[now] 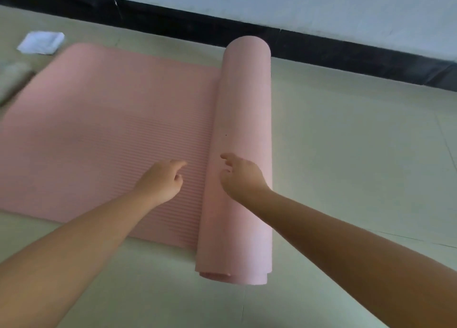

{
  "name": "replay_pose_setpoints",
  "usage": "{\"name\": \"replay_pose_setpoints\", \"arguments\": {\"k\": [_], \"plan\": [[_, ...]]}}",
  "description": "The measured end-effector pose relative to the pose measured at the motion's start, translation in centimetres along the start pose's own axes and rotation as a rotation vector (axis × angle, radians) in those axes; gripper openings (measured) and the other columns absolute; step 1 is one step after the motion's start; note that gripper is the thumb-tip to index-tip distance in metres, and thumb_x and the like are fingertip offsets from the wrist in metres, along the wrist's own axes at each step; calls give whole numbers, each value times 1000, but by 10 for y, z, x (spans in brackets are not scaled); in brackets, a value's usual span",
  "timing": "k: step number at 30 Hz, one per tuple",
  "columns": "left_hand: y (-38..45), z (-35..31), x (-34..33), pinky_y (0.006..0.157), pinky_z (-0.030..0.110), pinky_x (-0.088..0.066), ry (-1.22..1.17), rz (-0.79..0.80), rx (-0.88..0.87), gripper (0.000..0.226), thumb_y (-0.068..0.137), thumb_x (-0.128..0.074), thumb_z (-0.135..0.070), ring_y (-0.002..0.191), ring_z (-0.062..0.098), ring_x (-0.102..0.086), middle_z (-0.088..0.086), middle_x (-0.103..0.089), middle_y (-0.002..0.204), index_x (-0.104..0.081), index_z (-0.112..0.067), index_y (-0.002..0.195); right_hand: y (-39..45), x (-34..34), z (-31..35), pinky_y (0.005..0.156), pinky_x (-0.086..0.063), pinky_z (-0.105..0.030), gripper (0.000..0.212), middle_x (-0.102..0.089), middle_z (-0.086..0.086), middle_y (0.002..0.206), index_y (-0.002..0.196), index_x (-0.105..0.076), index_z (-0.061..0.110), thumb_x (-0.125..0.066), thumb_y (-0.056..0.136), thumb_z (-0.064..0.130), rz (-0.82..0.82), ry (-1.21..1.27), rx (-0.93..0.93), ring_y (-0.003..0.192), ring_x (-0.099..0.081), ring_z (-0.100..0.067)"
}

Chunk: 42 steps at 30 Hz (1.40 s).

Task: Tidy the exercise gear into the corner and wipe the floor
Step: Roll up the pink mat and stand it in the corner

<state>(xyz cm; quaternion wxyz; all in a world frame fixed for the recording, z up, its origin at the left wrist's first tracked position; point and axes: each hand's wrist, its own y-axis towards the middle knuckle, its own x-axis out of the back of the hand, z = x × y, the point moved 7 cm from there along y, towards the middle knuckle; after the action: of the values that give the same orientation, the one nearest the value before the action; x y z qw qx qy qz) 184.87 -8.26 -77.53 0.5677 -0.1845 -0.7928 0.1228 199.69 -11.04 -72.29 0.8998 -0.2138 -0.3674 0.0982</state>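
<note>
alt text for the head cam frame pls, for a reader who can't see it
A pink exercise mat lies partly rolled on a pale floor, the rolled part on the right. The left hand is over the flat part and the right hand over the roll, both open, holding nothing. A folded white cloth lies beyond the mat's far left corner, near a dark baseboard.

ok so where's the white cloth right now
The white cloth lies on the floor at the head view's far left, just beyond the pink yoga mat's flat end, near the black baseboard.
</note>
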Motion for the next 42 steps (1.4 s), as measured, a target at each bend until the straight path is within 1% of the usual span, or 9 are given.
{"name": "replay_pose_setpoints", "arguments": {"k": [5, 9, 15, 21, 27, 31, 35, 38, 42], "plan": [[13, 65, 17, 106, 32, -37, -138, 52, 109, 41, 97, -44, -14, 131, 26, -47, 12, -51, 140, -46, -8, 138, 16, -25, 51, 92, -42, -20, 39, -60, -6, 129, 128, -56, 10, -39, 94, 3, -11, 148, -2, 117, -57, -20], [14, 71, 22, 101, 30, -39, -198, 119, 82, 40, 98, -43, -20, 126, 25, -51, 11, -56, 135, -48, -8, 136, 16, 3, 35, 61, -44, -13, 36, -68, -9, 116, 117, -63, 9, -39, 91, 1, -275, 68, -127, 89, -61, -23], [5, 30, 17, 106, 34, -37, -299, 96, 32, 56, 94, -48, -41, 131, 22, -46, 6, -48, 142, -38, -14, 142, 29, 11, -14, 93, -40, -27, 39, -49, -11, 138, 135, -46, 8, -34, 98, 16, -150, -158, -417, 119, -50, -28], [6, -9, -14, 107, 32, -36, -319, 129, -12, 64, 89, -54, -47, 133, 20, -43, 2, -46, 144, -34, -21, 144, 43, 21, -47, 62, -36, -25, 28, -48, -13, 101, 115, -52, 2, -37, 96, 14, -219, 97, -487, 82, -48, -25], [3, -32, -19, 108, 36, -34, -160, 40, 27, 58, 95, -45, -41, 128, 29, -41, 13, -48, 134, -29, -22, 147, 40, 19, -82, 81, -33, -28, 41, -48, -8, 111, 131, -41, 9, -34, 99, 34, -193, 406, -484, 96, -42, -22], [-3, -34, -14, 110, 33, -32, -267, 138, 83, 60, 97, -44, -34, 134, 24, -42, 9, -42, 146, -21, -18, 150, 40, 7, -85, 91, -36, -31, 41, -47, -7, 112, 134, -37, 16, -30, 100, 38, -116, 492, -457, 97, -43, -23], [-13, -20, 6, 111, 30, -28, -71, 246, 163, 57, 99, -40, -34, 139, 23, -36, 9, -36, 151, -22, -15, 149, 38, -3, -68, 111, -29, -49, 39, -54, -10, 126, 134, -38, 25, -31, 96, 32, -101, 468, -419, 111, -52, -30], [-14, -13, 21, 110, 29, -30, -11, 277, 228, 57, 99, -41, -35, 139, 24, -38, 11, -38, 151, -26, -13, 148, 34, -2, -61, 108, -34, -44, 43, -55, -8, 113, 137, -35, 24, -32, 94, 24, -98, 436, -378, 104, -53, -28], [-5, -30, 25, 110, 30, -32, -44, 185, 178, 58, 96, -46, -36, 136, 22, -41, 9, -40, 149, -28, -14, 147, 35, 0, -66, 80, -39, -28, 47, -48, -8, 115, 142, -33, 14, -32, 95, 13, -90, 479, -361, 97, -50, -27]]}}
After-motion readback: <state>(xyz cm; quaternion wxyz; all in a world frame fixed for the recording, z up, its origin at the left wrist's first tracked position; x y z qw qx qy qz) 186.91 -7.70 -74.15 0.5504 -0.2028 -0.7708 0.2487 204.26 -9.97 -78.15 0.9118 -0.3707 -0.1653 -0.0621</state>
